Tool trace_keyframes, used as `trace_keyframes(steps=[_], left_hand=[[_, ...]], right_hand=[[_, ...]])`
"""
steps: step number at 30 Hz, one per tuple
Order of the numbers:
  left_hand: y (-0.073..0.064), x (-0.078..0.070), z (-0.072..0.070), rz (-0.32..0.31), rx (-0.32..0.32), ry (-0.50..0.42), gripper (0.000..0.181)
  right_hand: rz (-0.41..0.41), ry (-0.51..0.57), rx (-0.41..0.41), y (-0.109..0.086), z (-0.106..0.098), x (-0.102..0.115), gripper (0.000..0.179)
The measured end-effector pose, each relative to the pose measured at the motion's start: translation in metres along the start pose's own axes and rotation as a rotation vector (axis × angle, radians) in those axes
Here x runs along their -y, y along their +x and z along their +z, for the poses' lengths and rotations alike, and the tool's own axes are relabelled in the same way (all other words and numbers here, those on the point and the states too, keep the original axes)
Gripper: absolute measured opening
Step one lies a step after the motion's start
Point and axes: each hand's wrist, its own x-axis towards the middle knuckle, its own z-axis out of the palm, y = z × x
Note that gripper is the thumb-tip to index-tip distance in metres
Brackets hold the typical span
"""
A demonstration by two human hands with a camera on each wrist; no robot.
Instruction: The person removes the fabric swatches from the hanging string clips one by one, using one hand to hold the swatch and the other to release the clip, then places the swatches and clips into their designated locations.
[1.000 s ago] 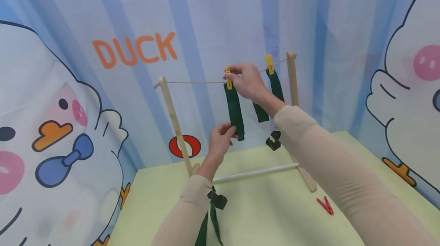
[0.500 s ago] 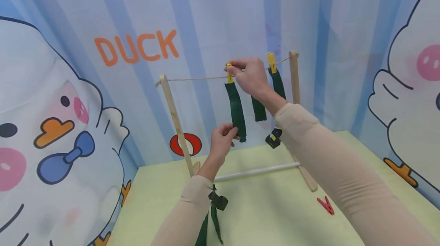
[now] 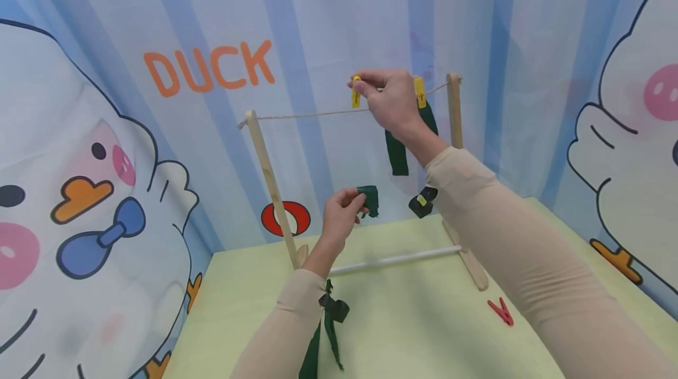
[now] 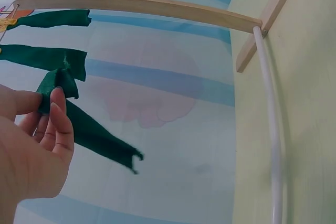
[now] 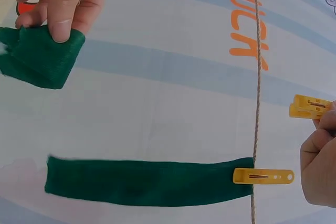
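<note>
One green cloth strip (image 3: 371, 198) (ragged-ended) droops folded, pinched by the left hand (image 3: 340, 215); the right hand (image 3: 394, 102) pinches a yellow clothespin (image 3: 356, 96).

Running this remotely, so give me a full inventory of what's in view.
Table: one, pale green, below
Posts: two, pale wood, either side
Foot boards: two, pale wood, under posts
Rod: one, white, low between posts
Cord: one, tan, strung between posts
Hung strips: two, green, on cord
Held strip: one, green, below cord
Loose strips: count unclear, green, on table
Yellow clips: three; two on cord, one held
Red clip: one, on table
Backdrop: blue, duck prints, behind
Wrist cameras: two, black, at wrists
Sleeves: two, beige, on arms
Left hand: one, bare, pinching held strip
Right hand: one, bare, pinching yellow clip
</note>
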Motion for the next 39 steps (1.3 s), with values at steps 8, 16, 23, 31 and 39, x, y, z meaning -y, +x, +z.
trace_keyframes(steps=[8, 16, 23, 31, 39], left_hand=[[-0.007, -0.005, -0.012, -0.013, -0.043, -0.011, 0.021], [-0.014, -0.01, -0.017, 0.014, -0.019, -0.012, 0.022], [-0.018, -0.003, -0.023, 0.02, -0.036, -0.004, 0.019], [-0.024, 0.009, -0.031, -0.028, -0.043, -0.003, 0.022], [-0.033, 0.021, -0.042, -0.065, -0.074, 0.037, 0.026]], right_hand=[[-0.011, -0.009, 0.03, -0.005, 0.007, -0.002, 0.021], [0.0, -0.084, 0.05, -0.021, -0.014, -0.012, 0.021], [0.05, -0.157, 0.003, -0.046, -0.044, -0.03, 0.022], [0.096, -0.195, 0.011, -0.08, -0.082, -0.06, 0.021], [0.149, -0.299, 0.001, -0.113, -0.114, -0.087, 0.022]])
